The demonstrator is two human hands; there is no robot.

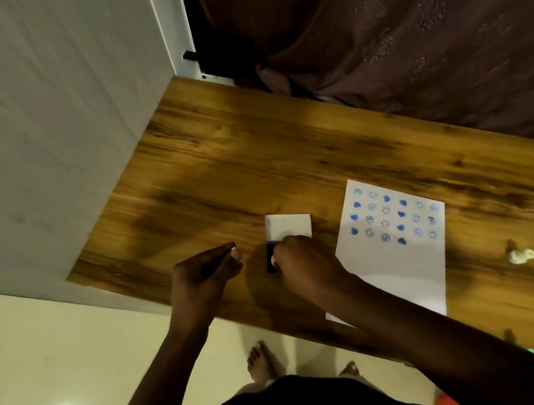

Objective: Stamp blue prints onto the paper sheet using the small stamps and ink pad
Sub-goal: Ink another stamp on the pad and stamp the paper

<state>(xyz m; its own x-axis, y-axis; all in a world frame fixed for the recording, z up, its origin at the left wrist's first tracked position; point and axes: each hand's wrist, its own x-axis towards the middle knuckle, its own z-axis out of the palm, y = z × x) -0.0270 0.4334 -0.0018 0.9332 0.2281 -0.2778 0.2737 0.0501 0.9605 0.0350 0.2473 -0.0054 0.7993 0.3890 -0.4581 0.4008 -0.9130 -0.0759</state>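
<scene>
The right hand (296, 260) pressed down at the ink pad (289, 233), its grasp hidden. Left of the pad, the left hand (205, 274) hovered curled, holding nothing visible. The printed sheet (402, 261) lay right.

On the wooden table (251, 156): 1 white paper sheet (404, 272) carrying roughly 25 blue prints, count approximate owing to blur. 1 white-lidded ink pad (288, 228). 1 small whitish stamp (520, 256), lying apart. Hands in view: 2.
</scene>
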